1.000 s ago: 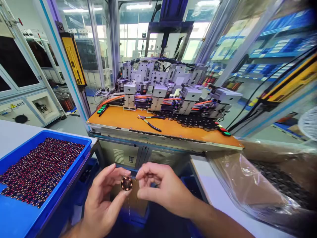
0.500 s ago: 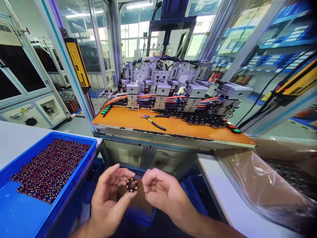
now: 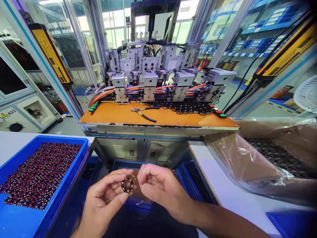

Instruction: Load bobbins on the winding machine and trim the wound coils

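Observation:
Between the thumb and fingers of my left hand (image 3: 105, 198) is a small ring-shaped motor stator (image 3: 127, 184), dark with copper windings, its round opening facing me. A thin copper wire end (image 3: 133, 177) sticks out from its upper right side. Just right of the stator, apart from it, is my right hand (image 3: 160, 188), with its fingers curled in toward the thumb. Whatever those fingers hold, if anything, is too small or hidden to make out.
A blue tray (image 3: 85, 145) of many small wound parts stands left. Ahead, cutting pliers (image 3: 145, 114) and a row of dark round parts (image 3: 183, 107) lie on the machine's orange top (image 3: 109, 114). A plastic-lined carton (image 3: 230, 162) of dark parts stands right.
The view has shifted, so the machine appears farther left and higher. My left hand still holds the stator, and the loose wire end now shows more plainly. My right hand stays close beside it.

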A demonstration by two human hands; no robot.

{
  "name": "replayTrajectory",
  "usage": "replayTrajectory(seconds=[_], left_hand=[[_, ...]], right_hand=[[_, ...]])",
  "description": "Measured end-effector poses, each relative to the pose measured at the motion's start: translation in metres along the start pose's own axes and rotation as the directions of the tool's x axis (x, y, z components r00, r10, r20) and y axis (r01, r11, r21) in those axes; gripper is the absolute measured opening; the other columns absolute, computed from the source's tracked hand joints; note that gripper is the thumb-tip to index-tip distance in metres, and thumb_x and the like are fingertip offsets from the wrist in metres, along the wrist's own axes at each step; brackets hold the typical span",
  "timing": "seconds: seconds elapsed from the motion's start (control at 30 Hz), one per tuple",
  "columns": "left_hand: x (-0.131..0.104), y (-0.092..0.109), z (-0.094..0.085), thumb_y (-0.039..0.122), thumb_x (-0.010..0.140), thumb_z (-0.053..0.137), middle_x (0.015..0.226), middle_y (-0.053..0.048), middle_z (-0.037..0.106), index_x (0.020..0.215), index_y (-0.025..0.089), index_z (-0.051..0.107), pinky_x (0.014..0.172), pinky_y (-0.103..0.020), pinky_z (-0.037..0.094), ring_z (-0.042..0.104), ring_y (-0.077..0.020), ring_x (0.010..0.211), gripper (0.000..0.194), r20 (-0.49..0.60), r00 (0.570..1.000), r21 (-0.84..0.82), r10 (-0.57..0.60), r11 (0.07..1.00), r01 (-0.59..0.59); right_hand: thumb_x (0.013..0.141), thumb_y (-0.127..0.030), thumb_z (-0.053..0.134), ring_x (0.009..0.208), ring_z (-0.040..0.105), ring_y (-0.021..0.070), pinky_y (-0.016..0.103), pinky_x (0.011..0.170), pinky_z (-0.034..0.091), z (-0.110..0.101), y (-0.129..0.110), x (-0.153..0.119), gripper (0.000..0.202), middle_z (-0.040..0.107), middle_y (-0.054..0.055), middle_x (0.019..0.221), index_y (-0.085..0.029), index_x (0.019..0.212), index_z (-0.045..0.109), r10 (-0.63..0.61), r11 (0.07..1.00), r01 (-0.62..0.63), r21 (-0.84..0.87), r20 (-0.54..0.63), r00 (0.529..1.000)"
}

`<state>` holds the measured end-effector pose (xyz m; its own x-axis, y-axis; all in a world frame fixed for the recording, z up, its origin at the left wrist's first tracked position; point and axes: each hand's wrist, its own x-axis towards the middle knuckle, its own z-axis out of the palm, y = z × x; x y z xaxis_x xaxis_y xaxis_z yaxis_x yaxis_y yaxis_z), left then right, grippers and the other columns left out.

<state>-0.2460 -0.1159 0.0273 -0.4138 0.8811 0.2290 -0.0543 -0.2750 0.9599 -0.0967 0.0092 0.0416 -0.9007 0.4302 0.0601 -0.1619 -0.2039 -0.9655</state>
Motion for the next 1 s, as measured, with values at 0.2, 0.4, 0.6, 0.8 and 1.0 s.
replayTrajectory(seconds=[0.2, 0.4, 0.6, 0.8, 1.0], left_hand=[[0.001, -0.006, 0.003, 0.023, 0.073, 0.083, 0.111, -0.012, 0.068, 0.101, 0.025, 0.078, 0.075, -0.028, 0.061, 0.07, -0.0218, 0.093, 0.029, 0.039, 0.997, -0.035, -0.062, 0.997, 0.063], [-0.001, -0.014, -0.001, 0.018, 0.075, 0.081, 0.112, -0.006, 0.068, 0.103, 0.027, 0.077, 0.074, -0.022, 0.06, 0.069, -0.0119, 0.079, 0.03, 0.074, 0.98, -0.192, -0.182, 0.962, 0.193], [0.001, -0.007, -0.001, 0.014, 0.075, 0.08, 0.11, -0.005, 0.071, 0.102, 0.027, 0.078, 0.075, -0.016, 0.056, 0.07, -0.0126, 0.088, 0.03, 0.127, 0.969, -0.144, -0.214, 0.962, 0.231], [-0.002, -0.007, -0.004, 0.014, 0.076, 0.08, 0.109, -0.005, 0.071, 0.101, 0.026, 0.078, 0.077, -0.018, 0.056, 0.068, -0.0108, 0.084, 0.029, 0.185, 0.945, -0.173, -0.269, 0.938, 0.301], [-0.001, -0.006, -0.001, 0.018, 0.074, 0.082, 0.098, -0.002, 0.07, 0.101, 0.025, 0.077, 0.072, -0.018, 0.054, 0.064, -0.0085, 0.075, 0.029, 0.335, 0.879, -0.256, -0.34, 0.864, 0.433]], right_hand=[[0.084, -0.05, 0.066, 0.066, 0.049, 0.0113, 0.024, 0.061, 0.039, 0.003, -0.005, 0.005, 0.038, 0.058, 0.002, 0.073, -0.016, 0.075, 0.055, 0.058, 0.981, -0.065, -0.185, -0.042, 0.997], [0.08, -0.054, 0.072, 0.061, 0.04, 0.0084, 0.022, 0.057, 0.032, -0.015, -0.008, 0.004, 0.044, 0.049, -0.001, 0.067, -0.014, 0.07, 0.054, 0.182, 0.973, -0.169, -0.157, 0.072, 0.981], [0.078, -0.046, 0.075, 0.061, 0.045, 0.0084, 0.021, 0.056, 0.036, -0.016, -0.021, 0.008, 0.039, 0.054, -0.001, 0.068, -0.013, 0.074, 0.056, 0.239, 0.964, -0.222, -0.146, 0.111, 0.965], [0.081, -0.037, 0.072, 0.059, 0.041, 0.007, 0.02, 0.055, 0.034, -0.028, -0.024, 0.009, 0.032, 0.05, -0.003, 0.065, -0.013, 0.069, 0.055, 0.284, 0.931, -0.246, -0.27, 0.112, 0.952], [0.076, -0.027, 0.081, 0.085, 0.053, 0.011, 0.024, 0.078, 0.044, -0.033, -0.038, 0.034, 0.026, 0.059, 0.002, 0.093, -0.013, 0.095, 0.068, 0.026, 0.896, 0.125, -0.427, 0.331, 0.943]])
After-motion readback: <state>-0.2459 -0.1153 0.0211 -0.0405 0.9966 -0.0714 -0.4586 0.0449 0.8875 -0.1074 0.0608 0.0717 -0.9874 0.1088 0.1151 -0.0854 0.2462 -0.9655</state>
